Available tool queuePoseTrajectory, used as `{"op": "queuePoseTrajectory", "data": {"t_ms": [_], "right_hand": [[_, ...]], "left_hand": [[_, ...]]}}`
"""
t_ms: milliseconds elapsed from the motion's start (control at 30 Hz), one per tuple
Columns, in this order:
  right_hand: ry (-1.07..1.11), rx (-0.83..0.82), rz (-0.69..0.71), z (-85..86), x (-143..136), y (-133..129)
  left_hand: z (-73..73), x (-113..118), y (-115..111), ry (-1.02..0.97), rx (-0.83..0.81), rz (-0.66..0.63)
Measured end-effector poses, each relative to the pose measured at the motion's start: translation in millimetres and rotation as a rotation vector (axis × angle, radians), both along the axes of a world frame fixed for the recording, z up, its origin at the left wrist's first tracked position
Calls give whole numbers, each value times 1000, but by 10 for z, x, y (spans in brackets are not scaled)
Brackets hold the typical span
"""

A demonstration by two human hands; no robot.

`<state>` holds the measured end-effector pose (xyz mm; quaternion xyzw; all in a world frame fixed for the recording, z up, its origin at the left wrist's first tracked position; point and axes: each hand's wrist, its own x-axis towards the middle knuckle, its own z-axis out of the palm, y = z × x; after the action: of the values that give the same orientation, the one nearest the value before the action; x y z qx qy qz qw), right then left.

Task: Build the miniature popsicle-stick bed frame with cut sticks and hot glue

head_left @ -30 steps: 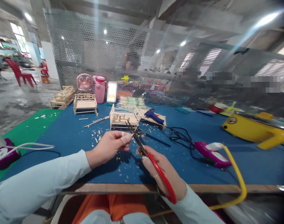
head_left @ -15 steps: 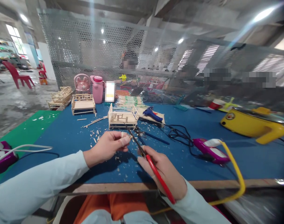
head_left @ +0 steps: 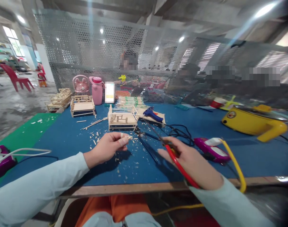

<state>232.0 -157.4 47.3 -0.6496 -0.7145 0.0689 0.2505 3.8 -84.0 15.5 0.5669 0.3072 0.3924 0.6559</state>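
Note:
My left hand (head_left: 108, 148) is closed in a pinch on a small pale wooden piece (head_left: 129, 137) at its fingertips, above the blue table. My right hand (head_left: 191, 159) grips red-handled long-nose pliers (head_left: 175, 159), their slim dark jaws pointing up and left, apart from the wooden piece. Slight motion blur covers the right hand. Just beyond my left hand stands a miniature wooden bench frame (head_left: 123, 119). Blue-handled pliers (head_left: 148, 149) lie with handles spread on the table between my hands. Wood offcuts (head_left: 96, 138) are scattered nearby.
A blue glue gun (head_left: 153, 114) rests on a wooden board behind the bench frame. Other small wooden frames (head_left: 82, 105) and a pink bottle (head_left: 96, 90) stand back left. At right are a purple power strip (head_left: 211, 149) with cables and a yellow pan (head_left: 245, 121).
My right hand has moved right with the red-handled pliers, away from the wooden piece. The blue-handled pliers show more fully. My left hand keeps its pinch nearly in place.

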Motion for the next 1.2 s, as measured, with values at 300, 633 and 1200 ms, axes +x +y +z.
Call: {"op": "queuePoseTrajectory", "data": {"t_ms": [300,633,1200], "right_hand": [[-289,-71,-141,-278,755,373],[-528,390,264,94,-120,499],[-573,834,343,-26,-406,1353]], "left_hand": [[-94,6,93,-5,43,88],[-94,28,303,355,570,231],[321,-2,724,563,813,459]]}}
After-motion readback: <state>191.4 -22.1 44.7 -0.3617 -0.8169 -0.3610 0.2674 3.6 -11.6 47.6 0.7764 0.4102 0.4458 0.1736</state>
